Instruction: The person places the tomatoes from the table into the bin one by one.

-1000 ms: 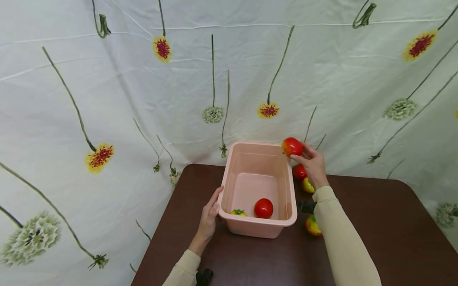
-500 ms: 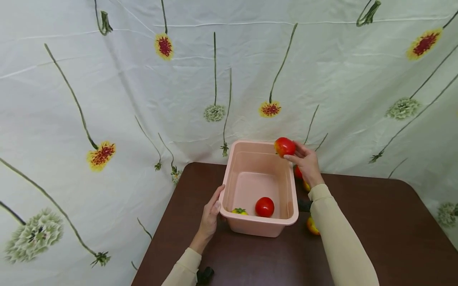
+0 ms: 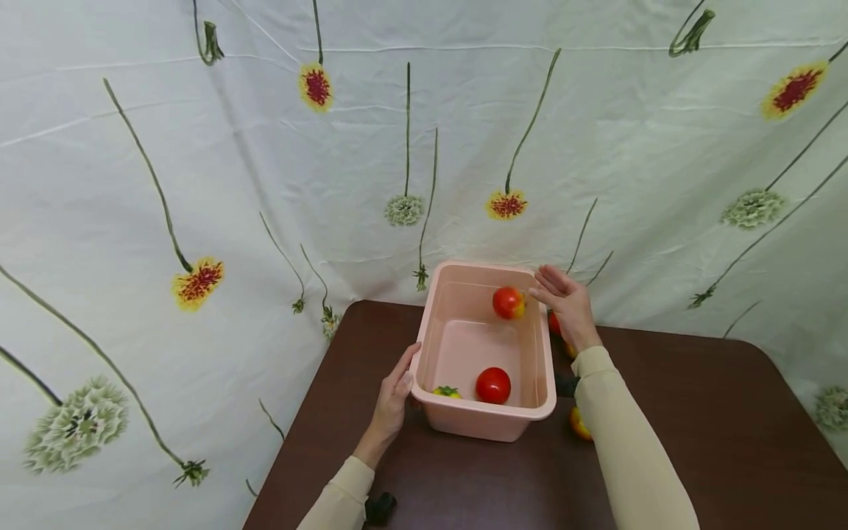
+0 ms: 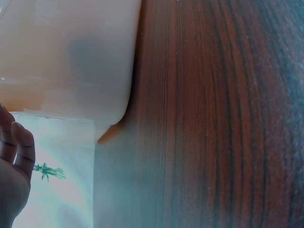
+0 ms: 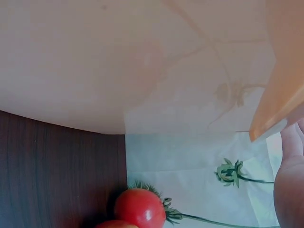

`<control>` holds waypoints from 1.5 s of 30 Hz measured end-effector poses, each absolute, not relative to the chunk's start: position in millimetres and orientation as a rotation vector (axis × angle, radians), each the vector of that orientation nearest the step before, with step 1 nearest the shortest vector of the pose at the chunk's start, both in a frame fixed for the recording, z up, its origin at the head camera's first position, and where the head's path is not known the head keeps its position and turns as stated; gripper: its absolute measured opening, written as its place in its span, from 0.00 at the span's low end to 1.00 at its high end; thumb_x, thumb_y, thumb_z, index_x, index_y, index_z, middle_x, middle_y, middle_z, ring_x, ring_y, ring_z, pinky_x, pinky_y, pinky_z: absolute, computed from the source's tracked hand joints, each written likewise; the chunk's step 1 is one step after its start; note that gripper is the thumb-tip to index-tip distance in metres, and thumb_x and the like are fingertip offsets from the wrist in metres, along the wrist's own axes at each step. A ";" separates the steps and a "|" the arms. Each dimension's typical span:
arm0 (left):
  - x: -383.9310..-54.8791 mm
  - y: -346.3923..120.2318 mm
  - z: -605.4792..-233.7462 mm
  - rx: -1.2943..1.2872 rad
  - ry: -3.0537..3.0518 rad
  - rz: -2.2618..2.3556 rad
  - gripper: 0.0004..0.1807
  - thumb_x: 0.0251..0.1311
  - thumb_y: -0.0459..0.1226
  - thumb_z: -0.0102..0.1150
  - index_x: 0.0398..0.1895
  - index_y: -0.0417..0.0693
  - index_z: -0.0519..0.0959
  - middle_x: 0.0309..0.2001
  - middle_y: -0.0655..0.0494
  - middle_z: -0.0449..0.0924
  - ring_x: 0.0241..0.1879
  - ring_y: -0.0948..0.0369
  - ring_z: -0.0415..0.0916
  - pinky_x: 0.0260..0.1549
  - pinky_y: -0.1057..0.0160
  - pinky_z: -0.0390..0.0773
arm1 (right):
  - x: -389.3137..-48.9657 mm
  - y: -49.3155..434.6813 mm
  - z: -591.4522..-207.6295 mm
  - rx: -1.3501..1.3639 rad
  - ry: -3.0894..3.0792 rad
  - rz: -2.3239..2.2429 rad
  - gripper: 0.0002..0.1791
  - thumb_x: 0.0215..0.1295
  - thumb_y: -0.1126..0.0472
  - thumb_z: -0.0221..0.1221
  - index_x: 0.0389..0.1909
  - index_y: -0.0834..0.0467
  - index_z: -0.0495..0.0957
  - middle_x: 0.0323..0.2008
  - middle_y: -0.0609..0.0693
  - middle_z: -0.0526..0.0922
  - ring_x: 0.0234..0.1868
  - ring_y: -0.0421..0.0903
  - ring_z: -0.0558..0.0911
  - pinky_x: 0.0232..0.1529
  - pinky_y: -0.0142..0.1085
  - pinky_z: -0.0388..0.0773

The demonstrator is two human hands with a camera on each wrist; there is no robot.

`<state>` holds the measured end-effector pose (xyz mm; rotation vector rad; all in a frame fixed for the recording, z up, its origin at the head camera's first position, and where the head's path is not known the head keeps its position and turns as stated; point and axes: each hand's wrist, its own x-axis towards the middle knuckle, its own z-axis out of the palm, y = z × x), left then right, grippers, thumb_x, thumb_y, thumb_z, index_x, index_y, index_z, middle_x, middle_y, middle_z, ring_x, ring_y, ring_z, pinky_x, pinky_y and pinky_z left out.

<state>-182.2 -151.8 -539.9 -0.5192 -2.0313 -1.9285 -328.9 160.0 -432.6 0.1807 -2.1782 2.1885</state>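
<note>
Red-yellow tomato (image 3: 508, 302) has dropped from right grip (image 3: 566, 303), now apart; left grip (image 3: 391, 401) clasps pink tub (image 3: 473, 424).

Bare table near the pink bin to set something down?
Free: table right of the right sleeve; also between both sleeves, in front of the pink bin. Crowded: bin's right side, with right hand and fruits; left hand at left rim.

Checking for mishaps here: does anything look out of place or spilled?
One oddity: a red-and-yellow fruit seems to hover inside the pink bin, near its far wall, with the right hand not gripping it; perhaps mid-drop. No spill shows.
</note>
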 end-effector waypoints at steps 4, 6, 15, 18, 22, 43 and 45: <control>-179.3 -150.5 -533.3 -0.505 -2.057 -1.891 0.29 0.66 0.31 0.36 0.71 0.43 0.63 0.68 0.39 0.65 0.54 0.54 0.70 0.29 0.63 0.76 | -326.8 165.3 -434.4 0.108 -2.142 2.222 0.36 0.64 0.65 0.61 0.72 0.59 0.60 0.71 0.58 0.65 0.70 0.52 0.68 0.61 0.32 0.69; -176.8 -150.4 -526.8 -0.510 -2.070 -1.883 0.29 0.66 0.30 0.36 0.71 0.40 0.62 0.67 0.37 0.65 0.53 0.53 0.70 0.29 0.61 0.77 | -326.1 169.9 -436.1 0.051 -2.137 2.226 0.35 0.64 0.62 0.61 0.72 0.58 0.62 0.71 0.57 0.66 0.70 0.51 0.69 0.63 0.34 0.68; -179.2 -152.5 -530.4 -0.493 -2.079 -1.863 0.28 0.67 0.31 0.35 0.72 0.43 0.62 0.68 0.40 0.65 0.57 0.51 0.70 0.41 0.66 0.77 | -324.6 191.0 -447.5 -0.069 -2.144 2.166 0.34 0.64 0.62 0.62 0.71 0.60 0.63 0.70 0.61 0.66 0.69 0.51 0.70 0.58 0.27 0.73; -182.0 -152.9 -536.2 -0.485 -2.061 -1.859 0.28 0.67 0.33 0.35 0.72 0.47 0.63 0.71 0.45 0.64 0.64 0.55 0.66 0.58 0.69 0.68 | -324.4 196.7 -451.5 -0.139 -2.207 2.095 0.34 0.64 0.61 0.61 0.71 0.59 0.64 0.70 0.59 0.67 0.68 0.51 0.71 0.61 0.30 0.71; -184.3 -154.5 -539.3 -0.504 -2.036 -1.863 0.28 0.67 0.36 0.36 0.72 0.49 0.63 0.71 0.46 0.63 0.67 0.59 0.64 0.63 0.69 0.64 | -324.7 204.7 -458.0 -0.234 -2.281 2.023 0.34 0.65 0.56 0.61 0.71 0.57 0.63 0.70 0.56 0.67 0.69 0.51 0.70 0.69 0.40 0.66; -182.1 -152.2 -541.3 -0.518 -2.032 -1.885 0.28 0.67 0.36 0.37 0.71 0.47 0.64 0.43 0.26 0.75 0.15 0.47 0.64 0.12 0.47 0.68 | -313.6 242.1 -498.2 -0.581 -2.460 1.739 0.37 0.65 0.58 0.59 0.73 0.58 0.59 0.72 0.59 0.63 0.72 0.58 0.62 0.70 0.49 0.62; -182.1 -152.2 -541.3 -0.520 -2.031 -1.881 0.28 0.67 0.37 0.37 0.71 0.47 0.64 0.44 0.26 0.75 0.15 0.47 0.64 0.11 0.47 0.68 | -312.2 243.2 -501.8 -0.598 -2.485 1.734 0.37 0.65 0.58 0.60 0.73 0.59 0.58 0.72 0.60 0.62 0.72 0.59 0.61 0.70 0.50 0.62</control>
